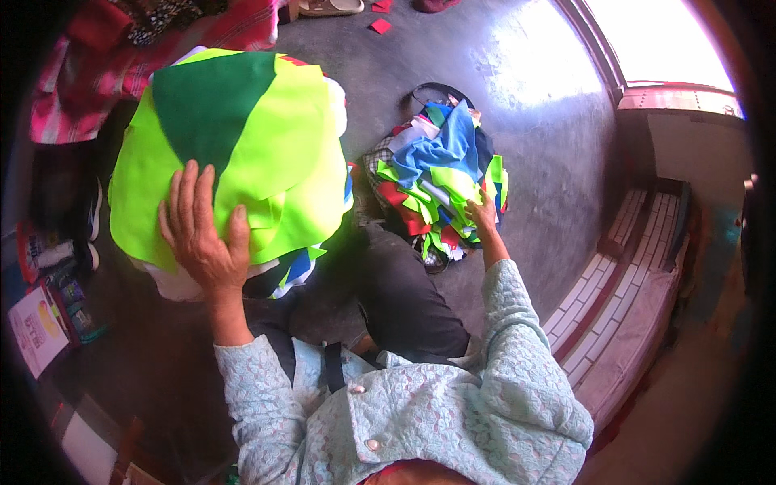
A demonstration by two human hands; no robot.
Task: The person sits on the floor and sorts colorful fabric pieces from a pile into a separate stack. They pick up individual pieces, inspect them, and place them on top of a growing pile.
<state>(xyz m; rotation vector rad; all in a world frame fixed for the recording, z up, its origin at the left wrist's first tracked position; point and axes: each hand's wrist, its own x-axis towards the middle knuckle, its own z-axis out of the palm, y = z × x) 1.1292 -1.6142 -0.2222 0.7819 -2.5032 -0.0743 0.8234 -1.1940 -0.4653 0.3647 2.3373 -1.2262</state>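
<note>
My left hand (198, 230) lies flat, fingers stretched out, on a broad stack of neon yellow fabric pieces (299, 162). Its fingertips reach the lower tip of a dark green fabric piece (214, 97) on top of that stack. To the right, my right hand (482, 214) is at the near right side of a heap of mixed cloth scraps, its fingers bent together at a neon yellow fabric scrap (454, 181). A blue scrap (440, 149) lies farther up the heap. The heap sits in a checked bag (378, 174) with a dark strap (440, 86).
My bent leg (408, 299) lies between the stack and my right arm. Pink plaid cloth (89, 101) is at the far left, small red scraps (381, 26) on the floor beyond. At left lies a printed sheet (39, 331); a white-tiled ledge (594, 323) runs along the right.
</note>
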